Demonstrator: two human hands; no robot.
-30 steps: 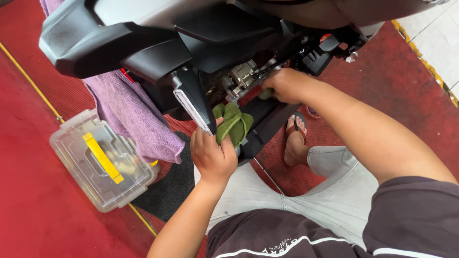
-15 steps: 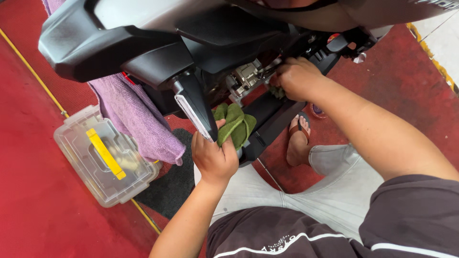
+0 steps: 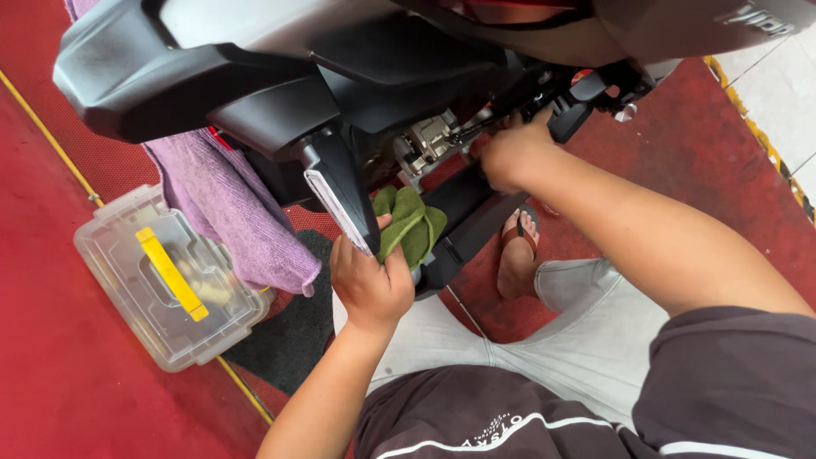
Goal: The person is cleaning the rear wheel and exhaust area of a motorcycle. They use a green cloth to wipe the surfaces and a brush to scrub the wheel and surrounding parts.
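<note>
a red floor [image 3: 51,374] edged with a yellow line [image 3: 51,144] lay in daylight, meeting pale tiles [image 3: 778,81] at the right.

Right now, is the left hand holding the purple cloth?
No, the left hand grips a green cloth; the purple cloth hangs apart.

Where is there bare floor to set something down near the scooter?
Bare red floor lies left of the clear plastic box, and more right of the right hand. It is crowded under the scooter, around the left hand, green cloth and purple towel.
</note>
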